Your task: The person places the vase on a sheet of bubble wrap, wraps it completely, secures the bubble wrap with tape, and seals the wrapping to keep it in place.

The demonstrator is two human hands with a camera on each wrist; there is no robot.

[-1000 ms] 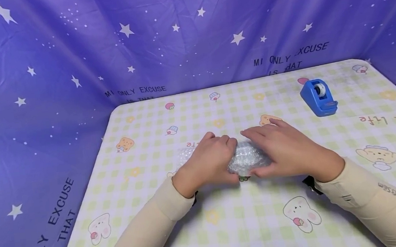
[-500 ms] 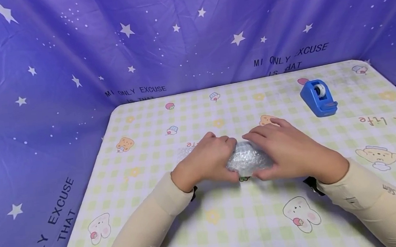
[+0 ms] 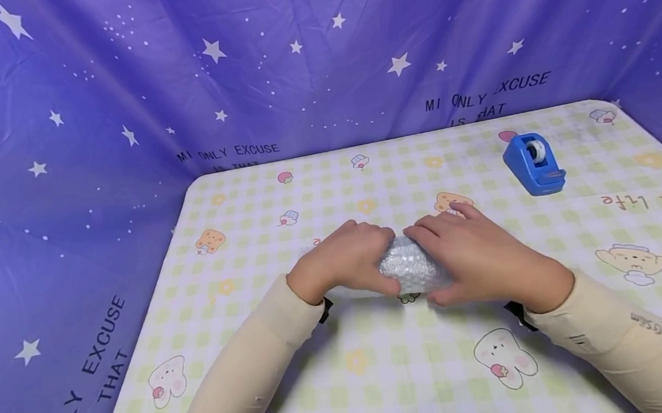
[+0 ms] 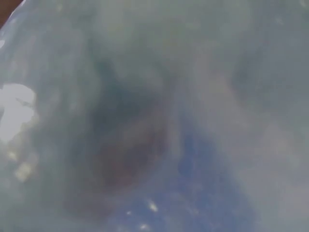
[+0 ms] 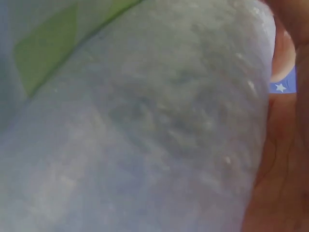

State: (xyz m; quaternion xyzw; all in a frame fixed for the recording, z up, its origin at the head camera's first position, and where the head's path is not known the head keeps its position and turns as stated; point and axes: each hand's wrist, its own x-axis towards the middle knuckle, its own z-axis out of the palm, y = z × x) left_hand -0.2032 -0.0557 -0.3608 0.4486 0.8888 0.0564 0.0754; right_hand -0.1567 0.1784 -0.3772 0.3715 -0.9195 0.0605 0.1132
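A bundle of clear bubble wrap (image 3: 411, 265) lies crosswise on the checked tablecloth in the head view. Over its left part my left hand (image 3: 351, 261) grips it, thumb on the near side and fingers on the far side. My right hand (image 3: 479, 255) holds the right end in the same manner. Up close in the right wrist view, the bubble wrap (image 5: 159, 130) looks rounded and cloudy, with part of a hand (image 5: 280, 159) along its right side. Blurred film (image 4: 145, 96) fills the left wrist view. Whatever the wrap may contain cannot be made out.
A blue tape dispenser (image 3: 535, 163) with a roll of tape stands at the back right of the table. The patterned tablecloth (image 3: 301, 389) covers the tabletop. Behind and to the left hangs a purple curtain (image 3: 294, 70) with stars.
The loose bubble wrap left of my left hand has mostly gone from sight, and some now shows below that hand. Both hands keep their grip, with only slight shifts.
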